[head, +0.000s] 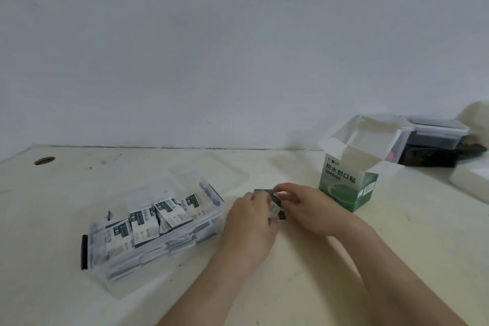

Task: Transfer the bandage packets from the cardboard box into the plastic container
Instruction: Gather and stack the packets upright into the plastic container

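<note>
I have both hands together just left of the cardboard box [346, 182], whose flaps stand open. My left hand [251, 222] and right hand [309, 209] pinch a small stack of bandage packets [275, 206] between curled fingers. Farther left of the box, the plastic container [121, 286] holds many more packets [148, 222].
</note>
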`<act>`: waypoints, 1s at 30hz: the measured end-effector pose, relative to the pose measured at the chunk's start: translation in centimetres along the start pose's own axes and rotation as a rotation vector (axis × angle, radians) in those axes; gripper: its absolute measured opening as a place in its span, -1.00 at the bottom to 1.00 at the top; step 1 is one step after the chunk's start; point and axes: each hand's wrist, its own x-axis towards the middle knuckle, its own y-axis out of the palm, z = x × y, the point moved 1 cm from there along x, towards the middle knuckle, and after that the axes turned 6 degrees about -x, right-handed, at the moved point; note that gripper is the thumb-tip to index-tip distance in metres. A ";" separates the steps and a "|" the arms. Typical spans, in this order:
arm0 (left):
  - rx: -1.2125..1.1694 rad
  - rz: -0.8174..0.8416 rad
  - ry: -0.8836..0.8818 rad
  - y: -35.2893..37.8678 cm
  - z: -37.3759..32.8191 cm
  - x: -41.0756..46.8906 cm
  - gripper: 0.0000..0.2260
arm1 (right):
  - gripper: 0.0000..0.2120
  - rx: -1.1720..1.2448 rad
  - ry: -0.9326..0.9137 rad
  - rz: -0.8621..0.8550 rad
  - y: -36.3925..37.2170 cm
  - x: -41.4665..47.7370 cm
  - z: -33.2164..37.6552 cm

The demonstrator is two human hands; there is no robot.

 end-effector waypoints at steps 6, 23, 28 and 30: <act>0.064 -0.018 -0.002 0.3 0.1 -0.3 -0.61 | -0.70 0.230 0.020 -0.040 -0.6 -2.1 -0.4; -0.410 0.113 -0.064 0.3 0.5 0.2 -0.35 | -0.43 0.004 -0.014 0.036 0.4 -1.7 -0.2; -0.230 0.187 -0.070 0.3 -0.1 -0.1 -0.40 | -0.30 0.091 -0.004 0.055 0.5 -1.8 0.1; -0.251 0.210 -0.075 0.3 -0.4 -0.2 -0.44 | -0.34 0.040 0.024 0.036 0.6 -1.5 0.0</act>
